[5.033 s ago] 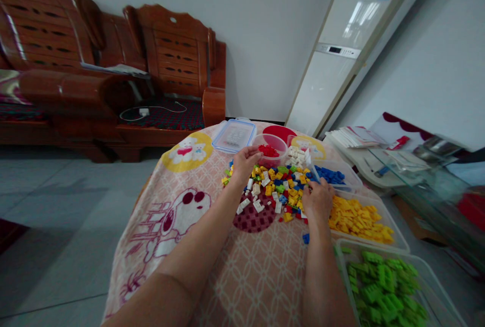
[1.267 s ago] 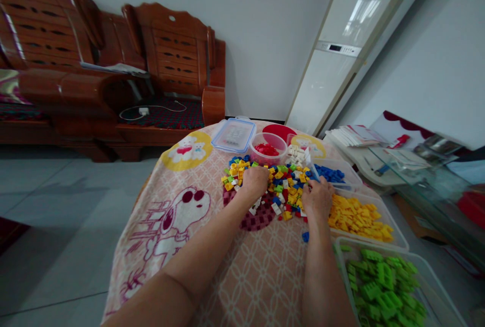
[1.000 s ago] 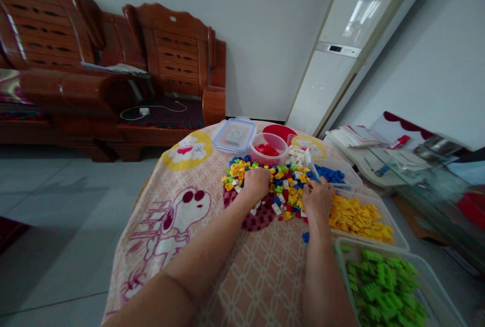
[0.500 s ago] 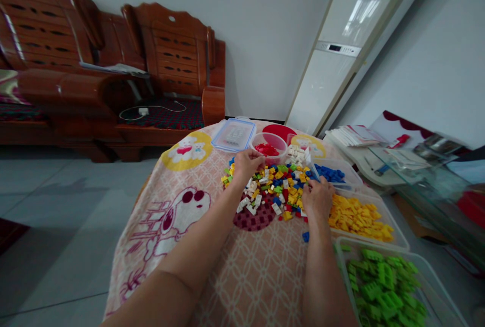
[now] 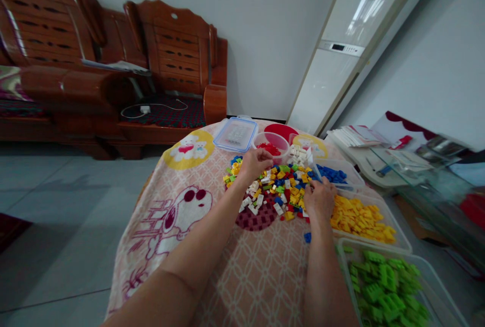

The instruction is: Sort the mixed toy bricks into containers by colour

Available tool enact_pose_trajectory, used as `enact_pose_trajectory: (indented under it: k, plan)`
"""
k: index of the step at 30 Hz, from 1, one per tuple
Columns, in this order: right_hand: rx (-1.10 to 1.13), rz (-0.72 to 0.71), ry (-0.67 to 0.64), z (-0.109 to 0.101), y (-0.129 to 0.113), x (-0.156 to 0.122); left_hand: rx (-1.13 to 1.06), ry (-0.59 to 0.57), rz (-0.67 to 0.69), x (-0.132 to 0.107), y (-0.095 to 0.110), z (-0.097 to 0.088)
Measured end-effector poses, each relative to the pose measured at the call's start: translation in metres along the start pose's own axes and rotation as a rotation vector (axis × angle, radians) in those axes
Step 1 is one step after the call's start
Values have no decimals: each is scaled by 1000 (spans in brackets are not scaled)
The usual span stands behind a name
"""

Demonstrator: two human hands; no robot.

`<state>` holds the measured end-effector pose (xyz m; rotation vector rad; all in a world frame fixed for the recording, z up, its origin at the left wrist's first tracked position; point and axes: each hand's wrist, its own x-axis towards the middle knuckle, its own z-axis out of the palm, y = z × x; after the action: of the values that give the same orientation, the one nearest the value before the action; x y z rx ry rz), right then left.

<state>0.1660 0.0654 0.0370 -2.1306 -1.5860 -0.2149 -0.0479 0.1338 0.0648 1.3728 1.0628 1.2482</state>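
A mixed pile of toy building bricks (image 5: 282,185) in several colours lies on the cloth-covered table. Above its far left part is my left hand (image 5: 256,164), just in front of a clear round tub (image 5: 287,157) holding red bricks (image 5: 270,149). Its fingers are pinched together; whatever they hold is too small to make out. At the pile's right edge, my right hand (image 5: 320,199) rests with curled fingers beside the boxes of blue bricks (image 5: 332,174) and yellow bricks (image 5: 359,218). Its fingertips are partly hidden, and I cannot make out what is in them.
Green bricks (image 5: 386,286) fill a clear box at the near right. White bricks (image 5: 297,154) sit behind the pile. A blue-rimmed lid (image 5: 235,135) lies at the back left. One blue brick (image 5: 307,237) is beside my right wrist. A glass table (image 5: 428,175) stands to the right.
My left hand has shifted slightly right, along the front of the red-brick tub. My right hand stays at the pile's right edge. The whole view has moved a little.
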Motion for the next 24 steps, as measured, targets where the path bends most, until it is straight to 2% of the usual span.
enact_pose_trajectory:
  k: [4,6,9,12,16,20,24]
  plan:
    - [2,0,4,1,0,0,560,-383,-5,-9,9,-5]
    - [4,-2,12,1,0,-1,848,-467,29,-14,13,0]
    - [4,5,11,0,-1,-1,1148,-422,39,-20,14,12]
    - [0,10,-6,-2,-2,-1,1268,-377,49,-26,12,25]
    - [-8,13,-15,-3,-3,-1,1291,-373,84,-28,10,32]
    - [-8,23,-35,-5,-3,0,1240,-343,59,-24,9,27]
    - [2,27,-33,-5,-4,-1,1208,-305,89,-22,4,24]
